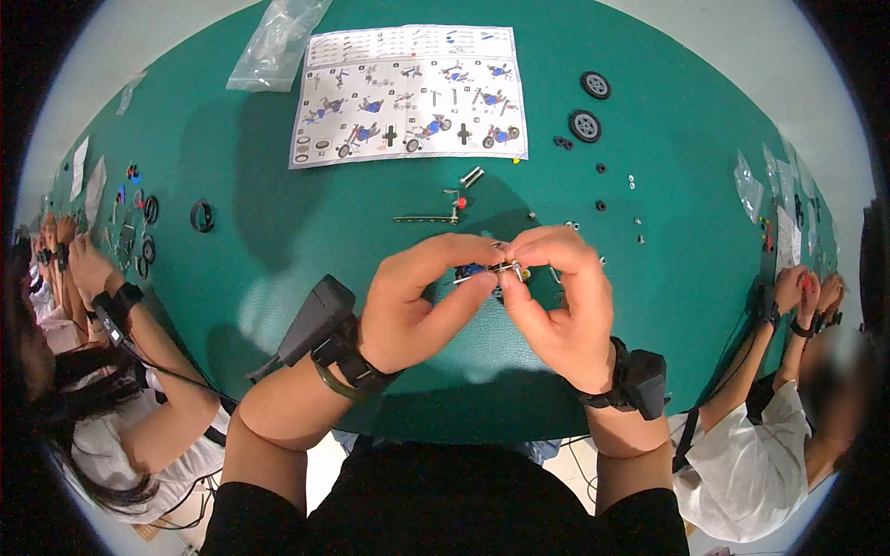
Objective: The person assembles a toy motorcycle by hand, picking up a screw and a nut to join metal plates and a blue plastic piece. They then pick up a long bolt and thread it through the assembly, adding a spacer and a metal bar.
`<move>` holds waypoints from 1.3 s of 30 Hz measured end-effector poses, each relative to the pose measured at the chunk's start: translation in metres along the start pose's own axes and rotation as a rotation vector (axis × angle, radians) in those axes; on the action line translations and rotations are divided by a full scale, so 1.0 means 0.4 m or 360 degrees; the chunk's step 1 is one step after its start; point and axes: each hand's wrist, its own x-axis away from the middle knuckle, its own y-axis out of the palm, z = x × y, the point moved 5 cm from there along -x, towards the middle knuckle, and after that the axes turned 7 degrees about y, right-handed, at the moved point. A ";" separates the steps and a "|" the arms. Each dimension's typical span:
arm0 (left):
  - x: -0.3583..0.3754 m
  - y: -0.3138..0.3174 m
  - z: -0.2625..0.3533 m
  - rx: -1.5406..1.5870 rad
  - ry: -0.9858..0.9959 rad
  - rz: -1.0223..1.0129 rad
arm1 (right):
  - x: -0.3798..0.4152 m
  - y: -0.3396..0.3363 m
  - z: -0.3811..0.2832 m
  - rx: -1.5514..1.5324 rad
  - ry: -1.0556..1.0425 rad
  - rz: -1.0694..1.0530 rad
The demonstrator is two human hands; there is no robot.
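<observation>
My left hand [422,301] and my right hand [565,301] meet over the near middle of the table, both pinching a small metal-and-blue model assembly [475,271]. Blue and silver bits of it show between the fingertips; the rest is hidden by them. Just beyond my hands lies a perforated metal strip [425,220] with a bracket and a red piece [461,203] at its right end. Two silver cylinders [472,176] rest behind that. Small nuts or screws [572,226] are scattered close to my right hand.
An instruction sheet [410,97] lies at the back, a plastic bag [278,44] beside it. Two wheels [585,125] and small black rings [601,169] sit to the right, a black tyre [202,216] to the left. Other people's hands [91,267] work at both table edges.
</observation>
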 end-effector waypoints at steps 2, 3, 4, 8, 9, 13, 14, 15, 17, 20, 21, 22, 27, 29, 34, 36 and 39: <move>0.008 0.003 -0.015 0.0137 -0.0091 0.0022 | -0.001 0.000 -0.007 0.0071 -0.0026 -0.0014; 0.010 0.005 -0.019 0.0199 -0.0117 0.0049 | 0.001 -0.001 -0.005 0.0062 -0.0037 -0.0001; 0.011 0.008 -0.022 0.0261 -0.0144 0.0076 | 0.003 0.000 0.000 0.0053 -0.0047 0.0013; 0.014 0.011 -0.024 0.0335 -0.0235 0.0095 | 0.005 -0.004 0.000 0.0151 -0.0080 0.0041; 0.016 0.010 -0.025 0.0368 -0.0320 0.0106 | 0.005 -0.003 -0.001 0.0178 -0.0100 0.0040; 0.022 0.009 -0.030 0.0422 -0.0453 0.0123 | 0.005 -0.002 -0.006 0.0292 -0.0144 0.0030; 0.021 0.008 -0.030 0.0406 -0.0435 0.0124 | 0.006 -0.001 -0.006 0.0312 -0.0148 0.0027; 0.018 0.008 -0.027 0.0426 -0.0444 0.0124 | 0.008 0.001 0.000 0.0266 -0.0156 0.0009; 0.023 0.006 -0.034 0.0423 -0.0453 0.0130 | 0.007 0.000 0.001 0.0228 -0.0159 0.0012; 0.026 0.009 -0.036 0.0433 -0.0473 0.0162 | 0.005 0.000 -0.002 0.0219 -0.0123 -0.0032; 0.026 0.009 -0.036 0.0437 -0.0482 0.0178 | 0.005 0.000 -0.003 0.0220 -0.0103 -0.0057; 0.026 0.010 -0.037 0.0450 -0.0484 0.0177 | 0.005 0.000 0.000 0.0172 -0.0063 -0.0066; 0.033 0.009 -0.051 0.0518 -0.0520 0.0175 | 0.003 0.003 0.016 0.0003 0.0089 -0.0092; 0.033 0.009 -0.051 0.0564 -0.0561 0.0180 | 0.004 0.004 0.018 -0.0033 0.0114 -0.0062; 0.043 0.013 -0.067 0.0662 -0.0639 0.0226 | 0.002 0.006 0.021 -0.0015 0.0131 -0.0082; 0.040 0.013 -0.064 0.0653 -0.0653 0.0232 | -0.003 0.007 0.017 0.0010 0.0112 -0.0074; 0.040 0.011 -0.069 0.0646 -0.0674 0.0220 | -0.004 0.010 0.018 0.0017 0.0137 -0.0082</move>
